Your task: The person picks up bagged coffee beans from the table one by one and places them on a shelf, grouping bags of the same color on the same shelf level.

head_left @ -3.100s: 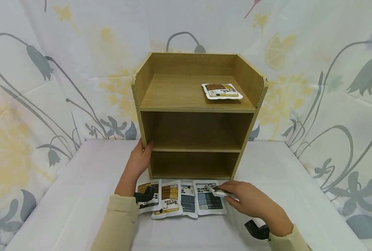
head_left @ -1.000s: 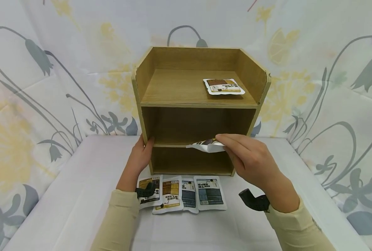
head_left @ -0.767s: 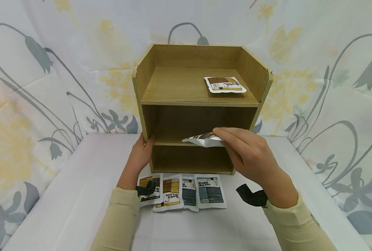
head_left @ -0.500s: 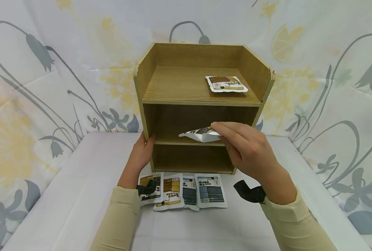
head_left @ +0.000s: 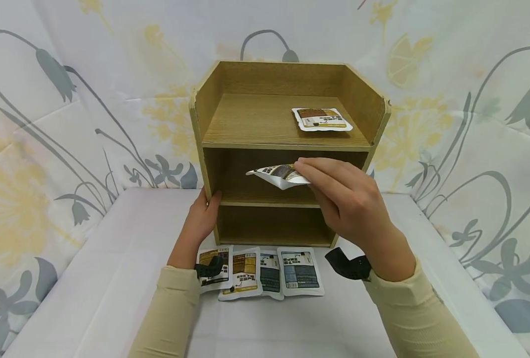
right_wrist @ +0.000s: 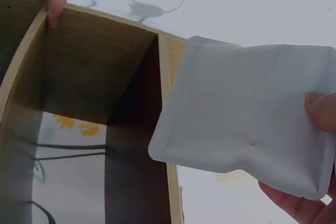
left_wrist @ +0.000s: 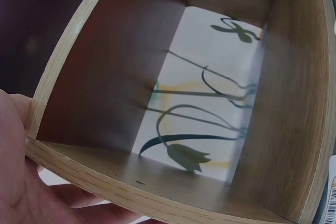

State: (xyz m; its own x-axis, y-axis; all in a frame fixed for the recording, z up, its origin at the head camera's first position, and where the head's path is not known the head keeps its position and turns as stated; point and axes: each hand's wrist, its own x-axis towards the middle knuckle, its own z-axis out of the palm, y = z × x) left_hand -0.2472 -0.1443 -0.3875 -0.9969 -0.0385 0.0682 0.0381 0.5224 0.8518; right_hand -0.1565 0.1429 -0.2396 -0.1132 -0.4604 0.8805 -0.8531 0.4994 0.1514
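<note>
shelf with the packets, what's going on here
A person's right hand holds a packet up by the middle level of the shelf. The left hand grips the shelf's left side. Another packet lies on the top level, toward the right, and four more lie in a row on the table in front, some overlapping.

No lettering is legible. The labels on the four pouches [head_left: 244, 273] on the bench [head_left: 265, 325], the upper pouch [head_left: 322, 120] and the held pouch [head_left: 282, 175] carry printed characters, too small or oblique to read. One barcode [left_wrist: 331, 203] shows, digits indistinct.
</note>
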